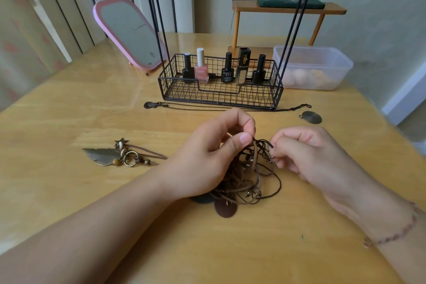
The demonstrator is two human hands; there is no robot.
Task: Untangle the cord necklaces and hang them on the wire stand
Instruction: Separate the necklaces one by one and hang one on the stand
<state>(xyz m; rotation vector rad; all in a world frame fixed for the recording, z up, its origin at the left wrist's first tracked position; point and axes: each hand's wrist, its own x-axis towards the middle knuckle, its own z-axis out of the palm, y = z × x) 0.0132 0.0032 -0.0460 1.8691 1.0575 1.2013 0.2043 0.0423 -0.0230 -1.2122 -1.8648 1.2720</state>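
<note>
The tangled cord necklaces lie between both hands, left hand and right hand each pinching cords

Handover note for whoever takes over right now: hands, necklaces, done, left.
Left hand: pinches a cord at the top of the tangle of cord necklaces.
Right hand: pinches a dark cord end on the tangle's right side.
Tangle is partly lifted, its brown discs resting on the table between the wrists.
Feather pendant necklace lies to the left, its cord running under the left hand.
Chain necklace lies in front of the wire stand.
Done: no necklace seen hung.
Left: free each cord, hang all.
</note>
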